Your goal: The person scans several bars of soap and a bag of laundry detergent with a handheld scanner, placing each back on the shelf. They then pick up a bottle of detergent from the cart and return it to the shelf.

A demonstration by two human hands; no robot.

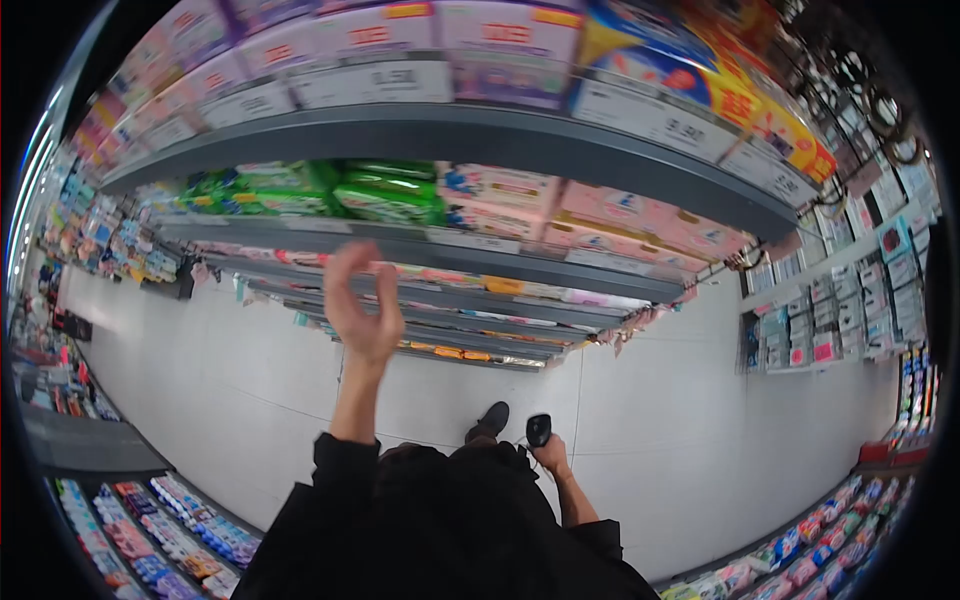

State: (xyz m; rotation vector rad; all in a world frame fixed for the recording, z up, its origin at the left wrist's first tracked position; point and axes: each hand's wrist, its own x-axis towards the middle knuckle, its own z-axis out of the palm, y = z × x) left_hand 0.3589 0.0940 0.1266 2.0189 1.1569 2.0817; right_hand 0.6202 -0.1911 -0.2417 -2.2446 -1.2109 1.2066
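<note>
My left hand [362, 310] is raised in front of the shelving, slightly blurred, with its thumb and fingers curved apart and nothing between them. Its fingertips overlap the grey edge of a shelf [400, 242] in this view. Just above that edge lie green packs [388, 195], with pink boxes [500, 190] to their right. Low at my right side, my right hand [551, 455] is closed around a black handheld scanner [538, 430], whose dark face points upward.
Purple-and-white boxes [510, 45] and yellow-blue packs [700, 75] stand on the upper shelf behind price labels [375, 83]. Hanging goods [840, 315] line the right. More stocked shelves [165, 530] curve along the lower left. Pale floor [660, 430] shows below.
</note>
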